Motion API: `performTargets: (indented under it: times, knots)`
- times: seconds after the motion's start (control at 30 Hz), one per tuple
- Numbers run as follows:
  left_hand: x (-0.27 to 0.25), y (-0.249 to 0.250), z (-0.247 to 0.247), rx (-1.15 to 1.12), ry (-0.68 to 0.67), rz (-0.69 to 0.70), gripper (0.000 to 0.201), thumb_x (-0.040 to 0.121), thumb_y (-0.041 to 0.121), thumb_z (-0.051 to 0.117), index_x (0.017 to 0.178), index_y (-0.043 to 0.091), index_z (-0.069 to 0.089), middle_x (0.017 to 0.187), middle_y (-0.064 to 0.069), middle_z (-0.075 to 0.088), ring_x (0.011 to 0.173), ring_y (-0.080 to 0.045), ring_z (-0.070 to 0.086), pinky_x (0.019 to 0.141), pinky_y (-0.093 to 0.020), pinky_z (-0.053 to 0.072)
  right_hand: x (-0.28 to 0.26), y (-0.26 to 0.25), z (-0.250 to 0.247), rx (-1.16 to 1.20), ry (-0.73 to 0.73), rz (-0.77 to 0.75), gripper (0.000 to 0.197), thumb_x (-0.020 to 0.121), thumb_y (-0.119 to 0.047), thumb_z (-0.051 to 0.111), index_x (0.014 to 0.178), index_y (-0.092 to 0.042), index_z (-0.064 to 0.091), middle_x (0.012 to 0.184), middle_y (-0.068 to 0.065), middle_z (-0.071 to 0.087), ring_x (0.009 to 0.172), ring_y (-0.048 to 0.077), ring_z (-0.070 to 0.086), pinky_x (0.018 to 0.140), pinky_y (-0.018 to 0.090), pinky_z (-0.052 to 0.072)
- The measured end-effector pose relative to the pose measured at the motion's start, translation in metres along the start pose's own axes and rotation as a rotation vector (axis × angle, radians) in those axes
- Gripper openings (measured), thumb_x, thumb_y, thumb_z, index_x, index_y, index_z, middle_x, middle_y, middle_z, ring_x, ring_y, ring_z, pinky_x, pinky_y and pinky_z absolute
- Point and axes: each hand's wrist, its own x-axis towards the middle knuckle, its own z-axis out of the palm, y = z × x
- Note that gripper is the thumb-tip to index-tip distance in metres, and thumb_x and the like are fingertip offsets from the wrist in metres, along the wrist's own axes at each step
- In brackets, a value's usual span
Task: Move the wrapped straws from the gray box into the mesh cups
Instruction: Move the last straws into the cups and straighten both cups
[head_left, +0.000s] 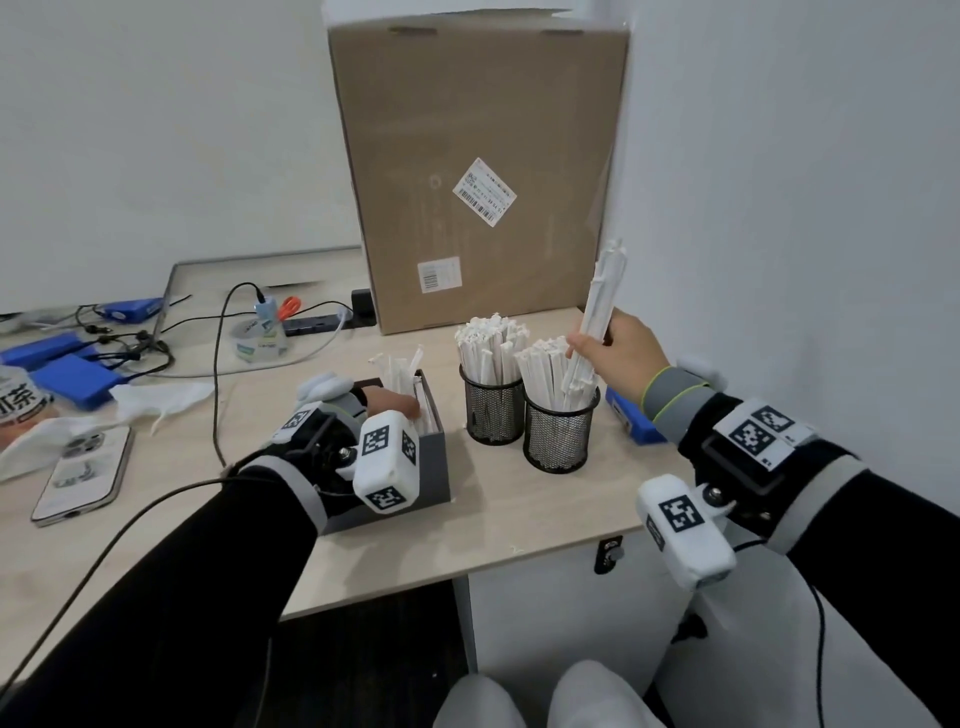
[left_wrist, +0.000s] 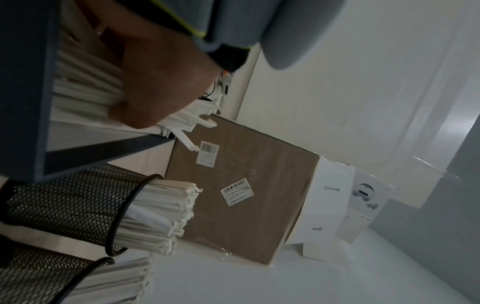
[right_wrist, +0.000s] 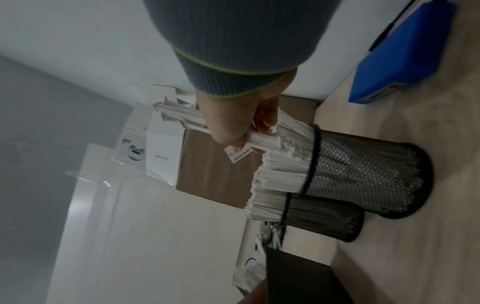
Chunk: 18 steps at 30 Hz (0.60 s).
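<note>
Pale tabletop (head_left: 498, 525) against white wall. Right hand (head_left: 618, 353) grips bundle of wrapped straws (head_left: 597, 322), lower ends in near mesh cup (head_left: 558, 436). Left hand (head_left: 389, 402) inside gray box (head_left: 431, 462) among remaining straws (left_wrist: 85, 86); grip indiscernible.

Right hand (head_left: 618, 353) raised in a closed grip; left hand (head_left: 389, 402) reaches low, fingers hidden.
</note>
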Motion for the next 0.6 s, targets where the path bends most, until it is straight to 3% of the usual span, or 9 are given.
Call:
performTargets:
  times: [0.03,0.1,0.23,0.33,0.37,0.43,0.47,0.5,0.6]
  knots:
    - [0.008,-0.003,-0.001,-0.037,0.018,0.012,0.028,0.095,0.022,0.053,0.114,0.001,0.057,0.071,-0.003,0.043,0.062,-0.016,0.042,0.070,-0.026,0.037,-0.001,0.002,0.003,0.000,-0.003,0.009,0.012,0.090,-0.021,0.058,0.094,-0.011,0.062,0.096,0.009,0.072,0.087,0.022,0.061,0.083,0.032,0.047]
    - [0.006,-0.004,-0.002,-0.082,0.010,0.030,0.044,0.096,0.025,0.051,0.128,-0.005,0.049,0.088,-0.011,0.051,0.069,-0.020,0.047,0.071,-0.026,0.039,-0.003,0.004,0.007,0.005,-0.015,0.032,0.011,0.089,-0.021,0.058,0.089,-0.011,0.063,0.096,0.011,0.071,0.082,0.022,0.060,0.080,0.032,0.047]
    - [0.006,-0.007,-0.002,-0.189,0.051,0.060,0.044,0.094,0.031,0.051,0.118,-0.006,0.054,0.102,-0.016,0.058,0.091,-0.030,0.056,0.087,-0.035,0.045,-0.002,0.009,0.013,-0.030,-0.051,0.081,0.017,0.088,-0.024,0.059,0.095,-0.009,0.065,0.100,0.011,0.069,0.092,0.029,0.062,0.083,0.035,0.049]
    - [0.005,-0.007,0.000,-0.339,0.084,0.099,0.020,0.092,0.018,0.051,0.090,0.000,0.060,0.100,-0.019,0.065,0.100,-0.034,0.060,0.100,-0.044,0.046,-0.001,0.008,0.018,-0.061,-0.088,0.103,0.028,0.089,-0.028,0.060,0.110,-0.010,0.061,0.105,0.010,0.066,0.097,0.029,0.061,0.089,0.040,0.050]
    - [0.005,-0.006,0.001,-0.376,0.093,0.106,0.021,0.092,0.014,0.049,0.078,0.004,0.060,0.089,-0.014,0.069,0.097,-0.034,0.060,0.100,-0.044,0.046,-0.001,0.008,0.019,-0.080,-0.094,0.104,0.029,0.088,-0.029,0.060,0.111,-0.010,0.061,0.104,0.009,0.066,0.096,0.028,0.061,0.089,0.039,0.050]
    - [0.008,-0.007,0.003,-0.448,0.115,0.137,0.044,0.092,0.010,0.043,0.053,0.012,0.064,0.054,0.000,0.067,0.083,-0.032,0.059,0.095,-0.042,0.049,0.000,0.008,0.022,-0.106,-0.112,0.116,0.025,0.087,-0.029,0.062,0.106,-0.013,0.062,0.102,0.008,0.066,0.093,0.026,0.061,0.085,0.036,0.051]
    - [0.009,-0.007,0.004,-0.474,0.135,0.156,0.053,0.092,0.011,0.043,0.042,0.016,0.063,0.046,0.001,0.063,0.076,-0.030,0.057,0.092,-0.042,0.050,0.000,0.008,0.023,-0.105,-0.124,0.121,0.020,0.086,-0.028,0.063,0.101,-0.015,0.062,0.102,0.008,0.067,0.093,0.027,0.063,0.085,0.038,0.052]
    - [0.010,-0.006,0.004,-0.494,0.152,0.186,0.054,0.093,0.015,0.044,0.042,0.015,0.061,0.046,0.000,0.061,0.069,-0.028,0.055,0.087,-0.040,0.050,0.000,0.009,0.025,-0.103,-0.137,0.125,0.017,0.084,-0.027,0.065,0.097,-0.017,0.061,0.101,0.010,0.069,0.092,0.028,0.064,0.084,0.042,0.054]
    - [0.004,-0.005,0.004,-0.549,0.212,0.257,0.033,0.095,0.029,0.049,0.065,0.017,0.051,0.058,-0.004,0.055,0.056,-0.019,0.050,0.077,-0.033,0.044,0.000,0.013,0.029,-0.169,-0.170,0.125,0.024,0.079,-0.029,0.071,0.095,-0.013,0.065,0.098,0.011,0.070,0.093,0.029,0.065,0.085,0.047,0.053]
